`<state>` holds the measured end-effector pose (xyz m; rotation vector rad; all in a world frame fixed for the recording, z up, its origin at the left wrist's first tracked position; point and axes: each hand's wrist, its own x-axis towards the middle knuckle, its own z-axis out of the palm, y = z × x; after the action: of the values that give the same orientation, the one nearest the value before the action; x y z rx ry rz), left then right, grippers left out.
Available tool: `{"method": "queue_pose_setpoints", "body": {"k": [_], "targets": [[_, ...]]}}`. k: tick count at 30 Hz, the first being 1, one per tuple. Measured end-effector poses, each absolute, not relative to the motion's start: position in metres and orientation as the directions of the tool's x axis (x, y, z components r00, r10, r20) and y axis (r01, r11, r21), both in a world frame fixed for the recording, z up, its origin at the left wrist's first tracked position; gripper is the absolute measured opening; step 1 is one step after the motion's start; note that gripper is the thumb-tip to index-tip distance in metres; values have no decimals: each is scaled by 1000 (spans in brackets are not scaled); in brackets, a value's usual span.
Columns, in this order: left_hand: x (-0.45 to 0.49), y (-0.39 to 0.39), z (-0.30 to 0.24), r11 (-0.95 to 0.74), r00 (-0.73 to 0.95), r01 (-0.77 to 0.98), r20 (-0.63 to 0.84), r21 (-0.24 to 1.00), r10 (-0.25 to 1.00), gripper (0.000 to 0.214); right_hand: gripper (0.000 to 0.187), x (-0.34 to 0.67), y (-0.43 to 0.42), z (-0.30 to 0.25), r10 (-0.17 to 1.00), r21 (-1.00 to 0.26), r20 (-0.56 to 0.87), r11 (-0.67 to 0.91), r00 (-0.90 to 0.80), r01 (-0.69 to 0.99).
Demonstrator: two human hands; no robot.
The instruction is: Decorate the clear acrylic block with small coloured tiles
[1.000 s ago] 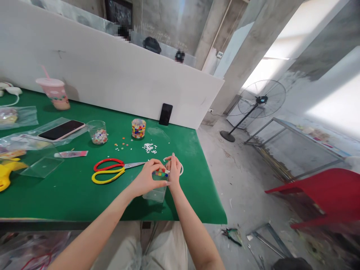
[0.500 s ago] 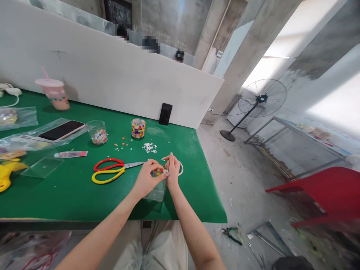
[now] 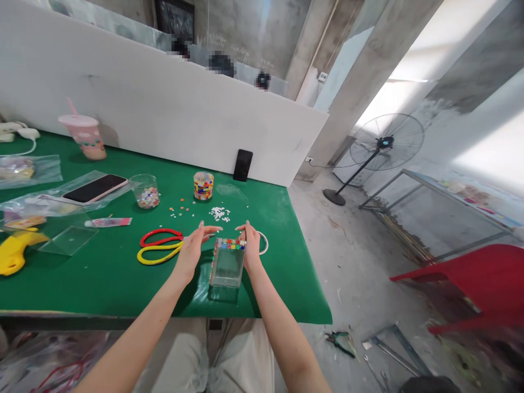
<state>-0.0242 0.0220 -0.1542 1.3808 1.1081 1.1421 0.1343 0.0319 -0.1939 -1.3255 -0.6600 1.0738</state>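
Observation:
A transparent box (image 3: pixel 227 267) with bright coloured pieces along its top and left edges stands tilted near the table's front. My right hand (image 3: pixel 251 246) grips its right side, the fingers partly hidden behind it. My left hand (image 3: pixel 191 255) is off the box on the other side, fingers stretched out and holding nothing. Scissors (image 3: pixel 161 245) with one red and one yellow handle lie beside my left hand, their blades partly behind it. Small white pieces (image 3: pixel 220 213) are scattered beyond the hands. A white ring-like item (image 3: pixel 264 243) shows behind my right hand.
On the green table (image 3: pixel 282 284) are a multicoloured round container (image 3: pixel 203 186), a plastic cup of small pieces (image 3: pixel 147 192), a glue-like tube (image 3: pixel 108 222), phones (image 3: pixel 96 189), a yellow tool (image 3: pixel 18 252) and a pink tumbler (image 3: pixel 85 136). A white partition (image 3: pixel 164 114) borders the back.
My left hand has let go of the box's decorated edge and moved left, its fingers straightening. The box's face is now uncovered; my right hand stays at its side.

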Motion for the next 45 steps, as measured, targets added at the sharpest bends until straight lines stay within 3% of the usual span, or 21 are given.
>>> {"method": "queue_pose_setpoints", "body": {"k": [7,11,14,20,25,31,45], "targets": [[-67,35,-163,-93,-73,382,130,919,989,53,33,141,48,-208,907,-961,-249,-188,341,-203],[-93,51,-169,-42,-172,566,168,824,971,47,33,140,55,-215,920,-974,-213,-173,329,-147],[-111,76,-170,-16,-163,699,182,715,970,29,32,139,54,-218,928,-990,-138,-119,345,-76],[-123,127,-166,33,-59,902,47,430,997,32,29,145,43,-222,911,-997,-25,-51,412,52],[-107,153,-161,53,-46,968,-33,245,998,35,28,160,41,-223,862,-996,28,-19,505,86],[-94,186,-163,111,-109,988,-28,103,994,35,28,170,47,-222,825,-997,47,2,564,81],[-59,225,-158,13,3,994,-136,110,991,34,26,175,53,-217,824,-990,24,-58,565,126]]}}
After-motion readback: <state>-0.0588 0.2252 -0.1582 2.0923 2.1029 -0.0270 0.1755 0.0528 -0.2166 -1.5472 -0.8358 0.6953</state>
